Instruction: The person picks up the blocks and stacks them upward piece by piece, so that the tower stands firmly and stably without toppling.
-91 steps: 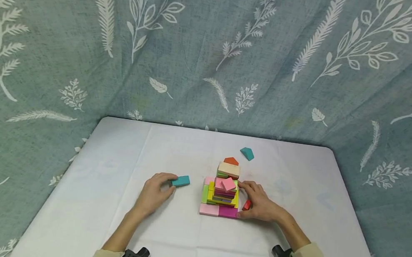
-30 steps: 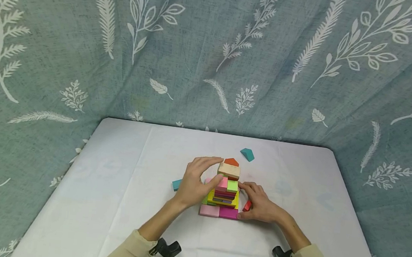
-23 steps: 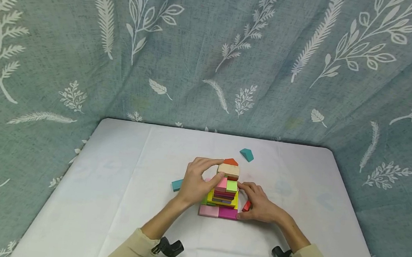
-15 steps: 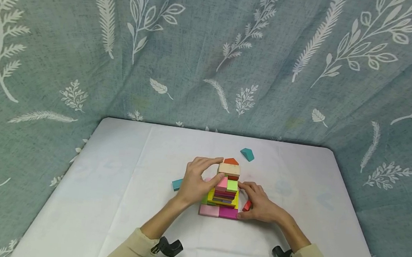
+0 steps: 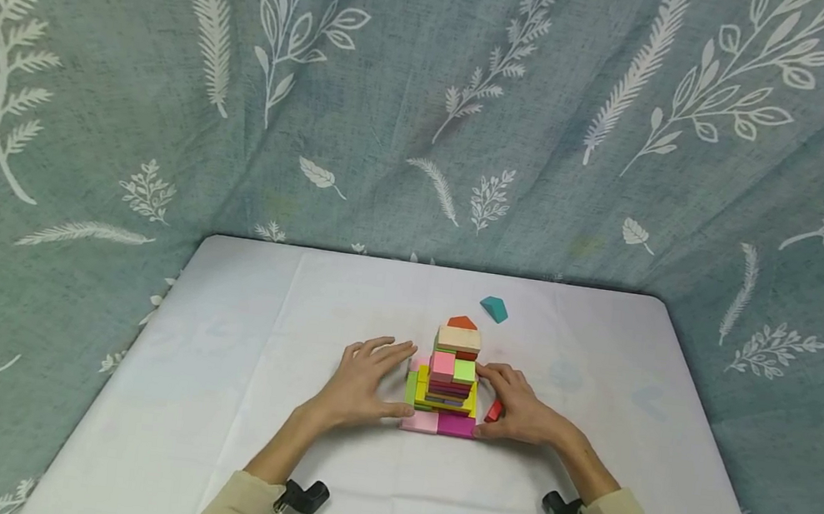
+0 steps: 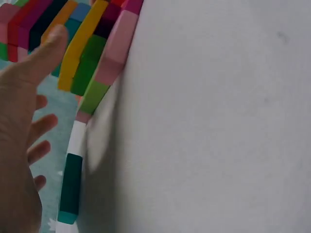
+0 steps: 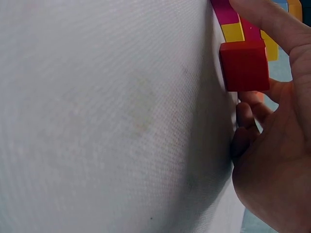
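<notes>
Between my hands on the white table stands a stack of coloured toy blocks (image 5: 448,395). It has a pink block (image 5: 441,366) and a lime block (image 5: 464,371) side by side near the top, above pink and magenta ones at the base. My left hand (image 5: 361,386) is at the stack's left side, fingers spread, thumb tip near the front left corner. My right hand (image 5: 524,407) rests at the right side, thumb at the front magenta block (image 5: 456,426) and fingertips farther back. A red block (image 7: 245,67) lies between that hand's thumb and fingers, beside the stack.
Behind the pink and lime pair is a cream block (image 5: 459,339), with an orange block (image 5: 462,322) behind it. A teal angled block (image 5: 494,308) lies farther back. In the left wrist view, another teal block (image 6: 71,187) lies beyond the left hand. Patterned cloth hangs behind the table.
My left hand left the teal block, reached the stack's upper part, then drew back to its lower left. The pink block that lay askew on top no longer shows there. The right hand stays put.
</notes>
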Tool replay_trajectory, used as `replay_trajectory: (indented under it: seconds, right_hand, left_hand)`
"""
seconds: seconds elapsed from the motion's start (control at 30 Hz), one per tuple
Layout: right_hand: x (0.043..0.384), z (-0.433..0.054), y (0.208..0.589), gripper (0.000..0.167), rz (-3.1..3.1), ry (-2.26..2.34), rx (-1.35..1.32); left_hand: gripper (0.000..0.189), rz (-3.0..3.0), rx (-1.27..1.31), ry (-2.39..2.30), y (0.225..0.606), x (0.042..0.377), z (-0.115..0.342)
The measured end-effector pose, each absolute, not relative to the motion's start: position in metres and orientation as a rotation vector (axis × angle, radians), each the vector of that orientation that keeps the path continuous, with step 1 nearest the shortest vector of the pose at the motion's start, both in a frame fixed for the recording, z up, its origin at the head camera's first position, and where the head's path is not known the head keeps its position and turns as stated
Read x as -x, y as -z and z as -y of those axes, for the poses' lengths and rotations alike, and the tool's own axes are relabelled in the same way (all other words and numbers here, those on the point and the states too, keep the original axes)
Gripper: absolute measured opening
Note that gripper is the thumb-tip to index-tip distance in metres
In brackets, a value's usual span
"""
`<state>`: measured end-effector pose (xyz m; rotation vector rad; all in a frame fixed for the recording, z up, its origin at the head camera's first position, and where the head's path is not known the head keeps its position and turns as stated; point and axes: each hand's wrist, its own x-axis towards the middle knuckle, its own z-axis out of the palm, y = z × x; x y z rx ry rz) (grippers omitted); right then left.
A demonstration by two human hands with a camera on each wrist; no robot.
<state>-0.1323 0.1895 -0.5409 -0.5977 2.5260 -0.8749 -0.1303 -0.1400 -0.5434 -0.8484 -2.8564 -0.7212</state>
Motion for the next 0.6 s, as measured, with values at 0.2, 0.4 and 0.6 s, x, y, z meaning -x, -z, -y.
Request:
replay_trajectory:
  seconds: [0.2,0.4,0.6]
  right_hand:
    - [0.132,-0.191,0.542,0.104,-2.525,0.887,0.602]
    - [0.131,-0.191,0.540,0.105,-2.529,0.891,0.595]
    - [0.129,-0.196,0.530,0.111,-2.488,0.982,0.563]
  left_hand:
    - [0.094,2.952,0.932,0.542,0.554,0.128,0.138]
    - [0.092,2.983,0.933,0.504,0.552,0.128,0.136]
    - [0.091,2.978,0.929,0.529,0.553,0.128,0.138]
